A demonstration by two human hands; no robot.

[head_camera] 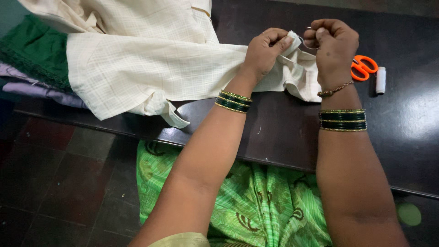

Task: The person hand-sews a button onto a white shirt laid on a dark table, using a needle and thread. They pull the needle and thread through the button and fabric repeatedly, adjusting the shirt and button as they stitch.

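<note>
The scene is lit softly and evenly from above and from the right. A broad, pale sheen is seen on the dark table [407, 119], strongest near the right edge. The cream cloth [151, 59] is rendered bright, yet its check pattern is retained. The floor [55, 183] at lower left is left dim. Shadows are faint and soft-edged. Focus is held throughout; slight softness is noted at the corners.

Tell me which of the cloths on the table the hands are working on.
The cream checked cloth. The left hand pinches its edge and the right hand is at that spot. The green cloth and the lilac cloth lie untouched at far left.
</note>
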